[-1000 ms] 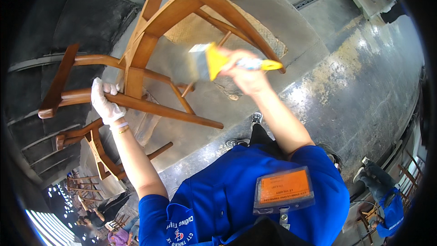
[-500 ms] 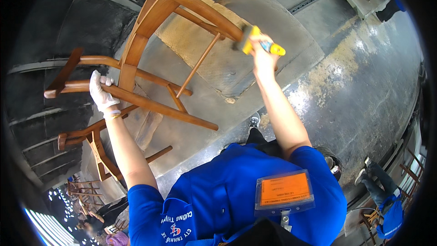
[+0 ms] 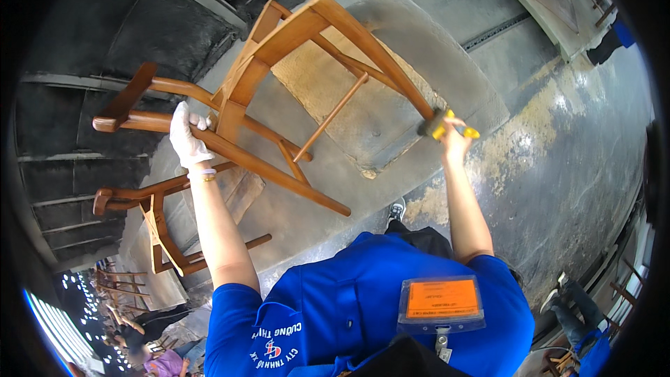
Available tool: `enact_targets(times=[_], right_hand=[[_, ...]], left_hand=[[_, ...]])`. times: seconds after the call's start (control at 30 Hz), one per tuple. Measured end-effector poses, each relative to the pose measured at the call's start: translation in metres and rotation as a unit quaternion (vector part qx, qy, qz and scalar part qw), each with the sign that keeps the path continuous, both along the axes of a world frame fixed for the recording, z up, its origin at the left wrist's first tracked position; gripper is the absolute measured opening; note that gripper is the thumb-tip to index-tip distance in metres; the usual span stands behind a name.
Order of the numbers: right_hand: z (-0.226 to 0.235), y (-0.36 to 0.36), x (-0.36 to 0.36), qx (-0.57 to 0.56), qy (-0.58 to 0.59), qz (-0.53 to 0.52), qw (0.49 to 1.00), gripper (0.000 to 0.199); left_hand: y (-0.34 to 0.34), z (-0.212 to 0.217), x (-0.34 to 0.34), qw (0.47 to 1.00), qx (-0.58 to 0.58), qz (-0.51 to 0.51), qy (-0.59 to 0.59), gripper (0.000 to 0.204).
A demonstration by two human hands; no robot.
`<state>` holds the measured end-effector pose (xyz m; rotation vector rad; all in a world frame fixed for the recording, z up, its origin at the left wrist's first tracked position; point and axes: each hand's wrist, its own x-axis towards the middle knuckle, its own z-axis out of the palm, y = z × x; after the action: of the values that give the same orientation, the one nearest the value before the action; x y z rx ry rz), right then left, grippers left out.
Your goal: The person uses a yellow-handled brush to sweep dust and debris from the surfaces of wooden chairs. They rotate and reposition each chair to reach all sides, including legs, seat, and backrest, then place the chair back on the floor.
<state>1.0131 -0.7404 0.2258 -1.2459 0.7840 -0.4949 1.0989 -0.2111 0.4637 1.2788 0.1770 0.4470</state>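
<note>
Chair frame [image 3: 279, 91] of bare brown wood, tipped up over a worn work slab [image 3: 391, 91], gripped low on a rail by gloved left hand [image 3: 187, 136], long leg slanting up-left from right hand [image 3: 453, 141], closed on yellow-handled brush [image 3: 447, 126] touching its near end.

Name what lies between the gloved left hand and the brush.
In the head view, the chair frame spans it: left hand holds one leg, and the brush in the right hand touches another.
</note>
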Motion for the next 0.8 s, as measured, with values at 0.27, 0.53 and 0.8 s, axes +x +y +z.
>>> enact_targets(times=[0.27,0.53,0.8], right_hand=[[0.217,0.101,0.125,0.198,-0.383,0.215,0.876,0.011],[-0.038,-0.066,-0.023,0.167,0.030,0.026,0.985,0.027],[-0.140,-0.157,-0.321,0.023,0.341,-0.206,0.917,0.029]], left_hand=[[-0.017,0.003,-0.017,1.000,0.013,0.002,-0.007,0.018],[-0.017,0.036,-0.017,0.992,-0.046,-0.108,-0.048,0.025],[0.003,0.072,0.002,0.987,-0.084,-0.039,-0.131,0.029]])
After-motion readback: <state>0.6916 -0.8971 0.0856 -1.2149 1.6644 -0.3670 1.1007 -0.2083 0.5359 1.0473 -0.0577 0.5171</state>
